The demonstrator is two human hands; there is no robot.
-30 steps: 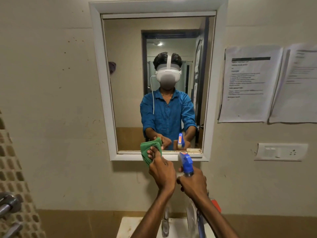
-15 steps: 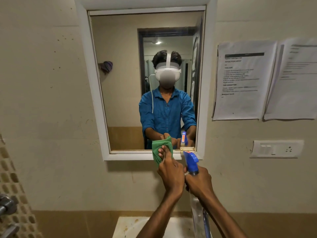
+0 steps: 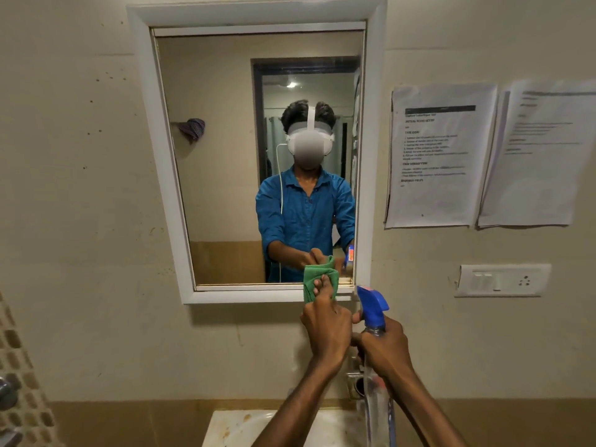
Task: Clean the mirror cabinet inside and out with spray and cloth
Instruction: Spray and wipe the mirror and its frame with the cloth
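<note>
A tiled wall edge (image 3: 19, 366) runs down the lower left of the frame. At centre hangs the white-framed mirror cabinet (image 3: 167, 175), its door closed. At the cabinet's lower right corner the left hand (image 3: 325, 330) grips a folded green cloth (image 3: 317, 280) against the frame. Just right, the right hand (image 3: 383, 346) is wrapped around the neck of a blue-topped spray bottle (image 3: 372, 304). Below is a sink (image 3: 232, 427). Papers (image 3: 442, 156) and a switch plate (image 3: 501, 280) sit at right.
</note>
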